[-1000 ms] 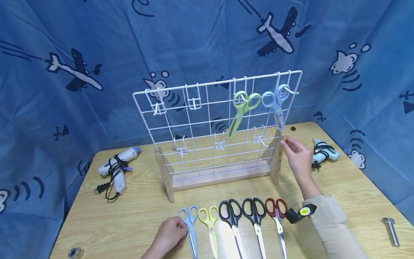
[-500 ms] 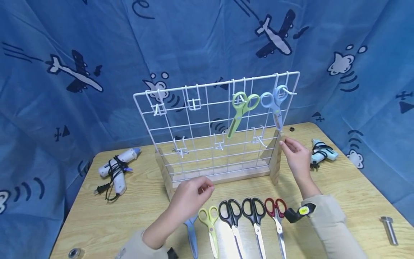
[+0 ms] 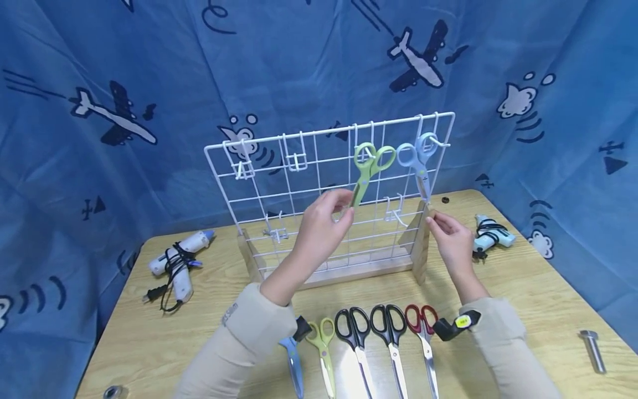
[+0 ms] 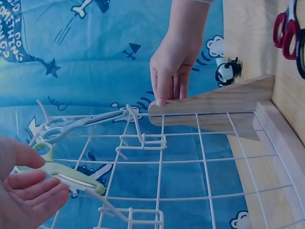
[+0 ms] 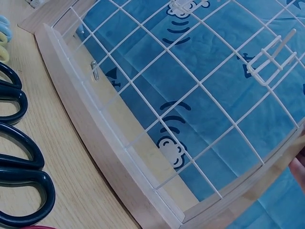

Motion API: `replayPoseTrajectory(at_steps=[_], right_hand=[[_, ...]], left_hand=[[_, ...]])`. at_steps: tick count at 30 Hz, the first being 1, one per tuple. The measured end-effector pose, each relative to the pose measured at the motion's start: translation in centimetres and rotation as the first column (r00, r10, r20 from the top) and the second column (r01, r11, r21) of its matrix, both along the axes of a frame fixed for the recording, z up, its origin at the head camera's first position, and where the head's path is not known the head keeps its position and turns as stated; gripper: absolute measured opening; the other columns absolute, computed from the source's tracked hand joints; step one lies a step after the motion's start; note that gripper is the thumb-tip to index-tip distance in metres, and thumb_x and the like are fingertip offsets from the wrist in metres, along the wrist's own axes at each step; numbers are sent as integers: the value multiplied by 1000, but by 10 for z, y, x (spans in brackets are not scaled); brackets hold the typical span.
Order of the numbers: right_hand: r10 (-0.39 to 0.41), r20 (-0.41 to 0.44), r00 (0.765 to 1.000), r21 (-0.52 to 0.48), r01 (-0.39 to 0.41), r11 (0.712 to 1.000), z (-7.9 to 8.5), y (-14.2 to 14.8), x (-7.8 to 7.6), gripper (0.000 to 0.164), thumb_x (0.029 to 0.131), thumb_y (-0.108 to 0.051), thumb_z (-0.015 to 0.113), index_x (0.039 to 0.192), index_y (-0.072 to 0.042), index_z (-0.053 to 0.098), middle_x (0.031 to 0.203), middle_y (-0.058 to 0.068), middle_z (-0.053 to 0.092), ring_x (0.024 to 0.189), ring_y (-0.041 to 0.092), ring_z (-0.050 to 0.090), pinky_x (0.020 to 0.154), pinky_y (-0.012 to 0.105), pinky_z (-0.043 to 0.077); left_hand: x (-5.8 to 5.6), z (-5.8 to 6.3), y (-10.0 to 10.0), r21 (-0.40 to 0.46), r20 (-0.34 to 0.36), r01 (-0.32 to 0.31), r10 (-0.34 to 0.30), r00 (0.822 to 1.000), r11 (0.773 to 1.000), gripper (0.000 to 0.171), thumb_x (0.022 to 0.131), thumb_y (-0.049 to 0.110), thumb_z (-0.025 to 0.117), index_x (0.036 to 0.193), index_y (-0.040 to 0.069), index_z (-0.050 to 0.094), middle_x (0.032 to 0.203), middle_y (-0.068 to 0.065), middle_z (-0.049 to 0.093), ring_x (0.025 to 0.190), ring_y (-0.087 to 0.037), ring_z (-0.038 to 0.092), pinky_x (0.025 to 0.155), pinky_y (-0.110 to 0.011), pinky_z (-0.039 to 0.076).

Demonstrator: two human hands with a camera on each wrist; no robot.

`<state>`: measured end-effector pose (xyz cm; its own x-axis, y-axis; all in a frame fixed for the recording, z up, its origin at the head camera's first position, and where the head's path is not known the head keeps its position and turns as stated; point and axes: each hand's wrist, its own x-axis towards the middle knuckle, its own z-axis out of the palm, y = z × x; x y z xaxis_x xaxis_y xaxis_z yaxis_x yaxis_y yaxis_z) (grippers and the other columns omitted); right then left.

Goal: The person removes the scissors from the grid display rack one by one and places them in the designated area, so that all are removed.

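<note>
A white wire grid rack (image 3: pixel 329 131) stands on wooden end supports. Green-handled scissors (image 3: pixel 367 176) hang from one of its upper hooks, and light-blue scissors (image 3: pixel 421 173) hang from the hook to their right. My left hand (image 3: pixel 321 224) is raised in front of the grid, its fingertips right at the green scissors' blades. In the left wrist view its thumb and loosely bent fingers lie apart beside those scissors. With thumb and fingers, my right hand (image 3: pixel 454 241) pinches the top of the right wooden support (image 3: pixel 421 249).
Along the front lie blue scissors (image 3: pixel 294 366), partly under my left sleeve, yellow scissors (image 3: pixel 325 354), two black-handled pairs and red-handled scissors (image 3: pixel 428 354). Glue guns lie left (image 3: pixel 181 260) and right (image 3: pixel 493 235). A bolt (image 3: pixel 593 352) is at far right. Bare hooks hang on the grid.
My left hand has left the blue scissors on the table and moved up and right to the hanging green scissors. My right hand stays at the wooden support.
</note>
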<state>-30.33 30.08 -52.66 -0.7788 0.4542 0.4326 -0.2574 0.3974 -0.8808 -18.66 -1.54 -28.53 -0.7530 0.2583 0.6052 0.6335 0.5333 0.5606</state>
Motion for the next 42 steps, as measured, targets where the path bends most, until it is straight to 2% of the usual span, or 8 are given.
replayPoseTrajectory(at_steps=[3,9,16,19,23,25,31,42], right_hand=[[-2,1,1000,7,1,1000,-2,-1,0,35,69,-44,64,100,-29,61,98,-3,63,86,7,59,70,15,48],[1,4,1000,-3,-1,1000,1,-2,3,36,68,-44,64,101,-30,60,99,-2,62,87,8,59,70,17,48],[36,38,999,-25,-35,999,15,-7,11,37,71,-39,64,104,-24,60,101,-1,62,89,7,58,72,14,47],[137,38,990,-140,-130,982,43,-17,32,35,74,-27,64,105,-13,60,102,6,61,92,13,58,76,18,46],[129,50,990,-123,-122,985,39,-16,30,34,74,-29,64,105,-15,60,103,5,61,93,12,58,76,19,46],[39,53,998,-30,-37,999,13,-6,9,37,71,-39,64,104,-24,60,102,-2,61,90,7,58,72,15,47],[-7,8,1000,18,6,1000,-2,0,-3,36,68,-45,63,101,-31,60,99,-5,63,86,6,59,70,17,48],[59,86,995,-28,-57,998,21,-6,16,38,72,-39,63,106,-22,59,103,-2,61,91,6,57,73,14,46]], left_hand=[[-8,4,8,20,18,-39,39,999,999,28,78,8,57,105,2,54,95,-8,60,85,-14,57,76,-18,46],[-21,13,20,27,160,-94,88,983,995,25,79,14,55,102,4,58,88,-4,63,77,-10,59,68,-17,47],[-29,18,24,84,263,-61,37,964,995,20,79,18,57,95,7,61,82,-2,64,72,-9,58,61,-16,47],[-31,18,24,121,282,-40,4,959,992,18,79,18,58,93,7,62,80,-2,63,71,-9,57,60,-16,47],[-33,15,22,173,277,-6,-43,960,985,18,79,17,59,92,5,62,79,-3,63,69,-10,57,61,-15,47],[-32,14,21,185,266,8,-58,962,983,18,78,17,60,92,5,62,79,-4,63,70,-10,57,62,-15,47],[-26,15,17,237,250,77,-137,958,969,20,78,17,61,94,5,62,81,-3,63,69,-9,57,62,-16,48],[8,18,-5,239,244,186,-245,938,953,23,79,20,59,98,8,61,83,0,63,69,-6,57,62,-18,49]])
